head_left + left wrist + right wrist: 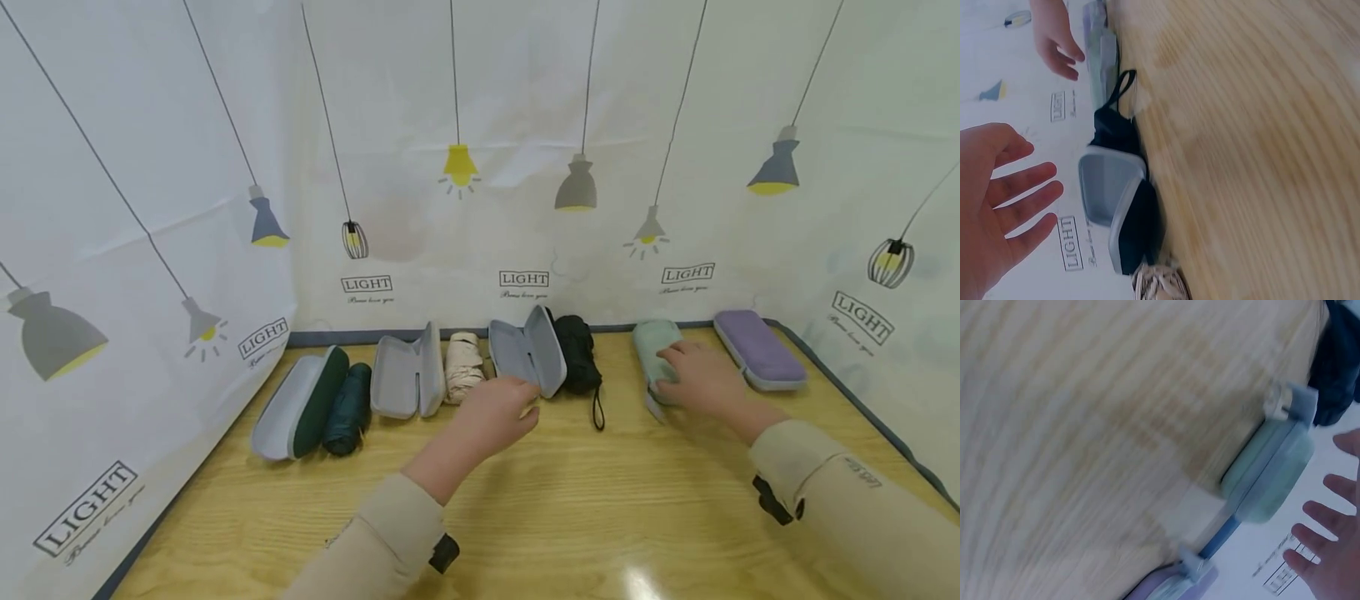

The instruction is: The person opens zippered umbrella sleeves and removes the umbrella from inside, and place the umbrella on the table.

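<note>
My right hand is over a closed mint-green zip case, its fingers spread. In the right wrist view the fingertips stand apart from that case, which has a small pull tab at one end. My left hand is in front of an open case, grey inside and black outside, with loosely bent fingers and nothing in them. Beside that case lies a black folded umbrella with a wrist loop. On its other side is a beige folded umbrella.
A closed purple case lies at the right end of the row. Further left are an open grey case, a teal folded umbrella and an open dark green case. A lamp-printed cloth walls the wooden table.
</note>
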Tool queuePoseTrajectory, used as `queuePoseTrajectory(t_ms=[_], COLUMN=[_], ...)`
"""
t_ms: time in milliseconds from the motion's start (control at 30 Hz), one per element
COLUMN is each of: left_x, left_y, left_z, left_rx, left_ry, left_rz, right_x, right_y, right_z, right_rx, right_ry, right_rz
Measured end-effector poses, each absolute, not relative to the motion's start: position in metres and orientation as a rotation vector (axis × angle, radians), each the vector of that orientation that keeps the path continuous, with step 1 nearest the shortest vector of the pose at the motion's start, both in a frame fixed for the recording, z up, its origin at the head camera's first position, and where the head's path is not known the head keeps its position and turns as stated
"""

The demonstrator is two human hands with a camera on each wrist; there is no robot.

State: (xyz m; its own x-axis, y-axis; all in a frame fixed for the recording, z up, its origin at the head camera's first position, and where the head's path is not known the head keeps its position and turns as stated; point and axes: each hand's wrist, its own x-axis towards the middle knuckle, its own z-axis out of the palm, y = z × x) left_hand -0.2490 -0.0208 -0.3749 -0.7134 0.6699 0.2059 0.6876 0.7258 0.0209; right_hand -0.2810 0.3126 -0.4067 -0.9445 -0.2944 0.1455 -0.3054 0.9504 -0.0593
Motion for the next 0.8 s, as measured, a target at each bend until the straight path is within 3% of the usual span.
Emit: queuePoseTrajectory(t_ms=[300,800], left_x=[-0.248,-0.24], left_y=[0.009,0.022], left_z=[-0.388,-0.398], left_rx=[-1.176,-1.22], left_ry=[-2.779,-2.869], left_rz=[-0.137,-0.185], right_x=[-0.289,-0.273], right_y=[0.33,0.329], right_z=[-0.409,-0.416], right_rx=[0.662,0.669], right_ry=[-3.066,-3.074], right_rz=[0.289,0.111])
